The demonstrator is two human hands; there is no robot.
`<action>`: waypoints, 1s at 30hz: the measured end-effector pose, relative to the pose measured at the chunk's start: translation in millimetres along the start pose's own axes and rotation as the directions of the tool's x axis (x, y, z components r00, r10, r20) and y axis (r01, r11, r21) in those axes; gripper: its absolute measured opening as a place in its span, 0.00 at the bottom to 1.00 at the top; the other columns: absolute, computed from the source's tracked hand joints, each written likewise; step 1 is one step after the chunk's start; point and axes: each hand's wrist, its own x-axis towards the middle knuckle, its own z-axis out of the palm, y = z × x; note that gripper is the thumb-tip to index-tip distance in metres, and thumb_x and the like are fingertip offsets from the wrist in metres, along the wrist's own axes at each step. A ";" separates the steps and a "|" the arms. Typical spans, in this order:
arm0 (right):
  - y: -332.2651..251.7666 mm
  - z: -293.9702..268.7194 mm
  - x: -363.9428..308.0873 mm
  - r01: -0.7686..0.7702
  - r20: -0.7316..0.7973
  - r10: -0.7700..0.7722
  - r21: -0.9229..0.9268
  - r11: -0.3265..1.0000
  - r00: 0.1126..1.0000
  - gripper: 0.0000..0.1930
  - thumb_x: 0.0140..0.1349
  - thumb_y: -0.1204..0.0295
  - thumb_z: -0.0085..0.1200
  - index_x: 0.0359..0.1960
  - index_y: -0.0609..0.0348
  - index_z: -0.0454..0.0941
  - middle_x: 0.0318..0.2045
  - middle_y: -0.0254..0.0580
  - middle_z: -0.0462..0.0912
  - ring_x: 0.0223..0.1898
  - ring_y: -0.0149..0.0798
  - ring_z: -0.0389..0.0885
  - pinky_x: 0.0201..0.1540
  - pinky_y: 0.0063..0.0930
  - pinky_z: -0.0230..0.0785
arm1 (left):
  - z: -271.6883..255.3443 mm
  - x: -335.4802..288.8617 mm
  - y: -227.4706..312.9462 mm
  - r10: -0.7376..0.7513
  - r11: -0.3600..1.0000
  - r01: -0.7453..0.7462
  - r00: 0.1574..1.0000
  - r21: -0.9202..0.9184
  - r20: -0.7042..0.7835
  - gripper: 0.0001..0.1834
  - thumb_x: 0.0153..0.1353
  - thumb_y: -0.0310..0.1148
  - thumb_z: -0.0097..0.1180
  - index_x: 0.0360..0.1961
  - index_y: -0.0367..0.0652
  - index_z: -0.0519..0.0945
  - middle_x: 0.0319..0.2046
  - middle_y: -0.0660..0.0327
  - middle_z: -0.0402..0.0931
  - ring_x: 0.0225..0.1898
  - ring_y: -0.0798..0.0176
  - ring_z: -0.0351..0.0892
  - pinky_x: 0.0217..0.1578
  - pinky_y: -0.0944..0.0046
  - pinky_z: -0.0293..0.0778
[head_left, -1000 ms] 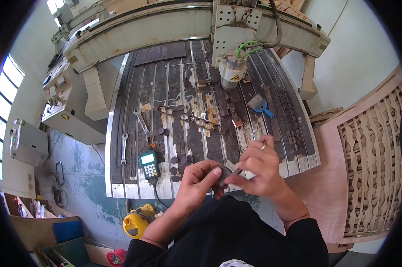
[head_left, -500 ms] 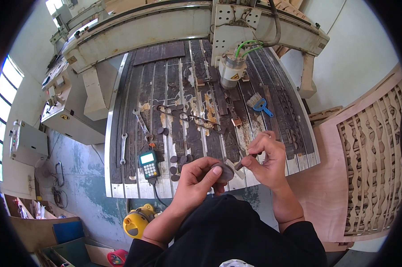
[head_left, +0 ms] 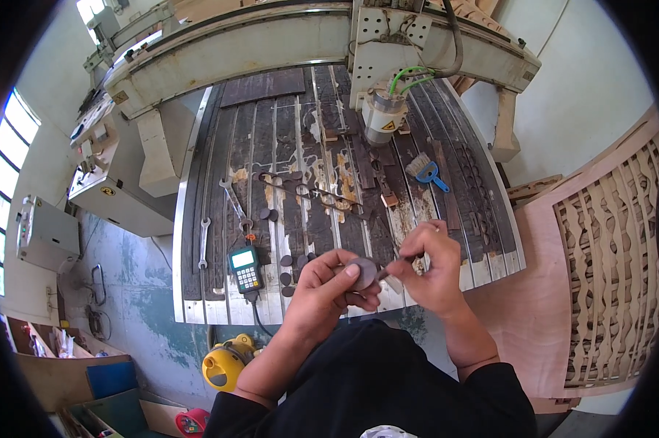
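Over the near edge of the machine bed, my left hand (head_left: 328,288) grips a dark round disc (head_left: 363,273) between thumb and fingers, its flat face turned up. My right hand (head_left: 433,269) pinches a thin, dark, short strip (head_left: 385,273) whose tip meets or nearly meets the disc's right edge; its exact kind cannot be made out. Several similar dark discs (head_left: 285,278) lie on the bed left of my hands, and a pair of them (head_left: 269,214) sits farther back.
A slotted CNC router bed (head_left: 227,219) carries a handheld controller (head_left: 244,269), two wrenches (head_left: 204,242) and a blue-handled brush (head_left: 427,172). The spindle (head_left: 382,117) hangs at the back. A cut wooden lattice panel (head_left: 614,263) stands right, a yellow machine (head_left: 225,363) on the floor.
My left hand has turned the disc so more of its face shows and its edge sits closer to the strip. My right hand has shifted slightly left and down.
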 end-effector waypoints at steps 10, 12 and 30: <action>11.8 0.0 -12.7 -0.299 -0.064 0.308 0.123 0.946 0.949 0.15 0.53 0.65 0.67 0.23 0.59 0.73 0.20 0.34 0.76 0.23 0.31 0.70 0.30 0.25 0.60 | -14.3 4.5 -0.3 -0.129 0.962 0.154 0.984 -0.226 0.124 0.08 0.65 0.31 0.52 0.41 0.39 0.74 0.33 0.62 0.76 0.34 0.67 0.73 0.38 0.65 0.68; 12.7 -0.3 -13.4 -0.303 -0.062 0.313 0.128 0.944 0.948 0.15 0.53 0.64 0.67 0.23 0.59 0.73 0.21 0.34 0.76 0.23 0.30 0.70 0.30 0.24 0.61 | -10.1 4.4 -0.1 -0.150 0.955 0.170 0.984 -0.244 0.096 0.09 0.65 0.32 0.53 0.42 0.39 0.73 0.31 0.64 0.73 0.31 0.69 0.70 0.35 0.67 0.65; -3.3 2.2 -1.3 -0.410 0.228 0.346 0.377 0.830 0.910 0.09 0.56 0.71 0.64 0.33 0.62 0.78 0.24 0.32 0.76 0.28 0.26 0.72 0.31 0.20 0.61 | 3.4 -0.2 -0.4 0.041 0.999 -0.039 0.995 -0.020 0.093 0.12 0.67 0.33 0.52 0.47 0.40 0.69 0.30 0.59 0.76 0.28 0.69 0.75 0.29 0.69 0.70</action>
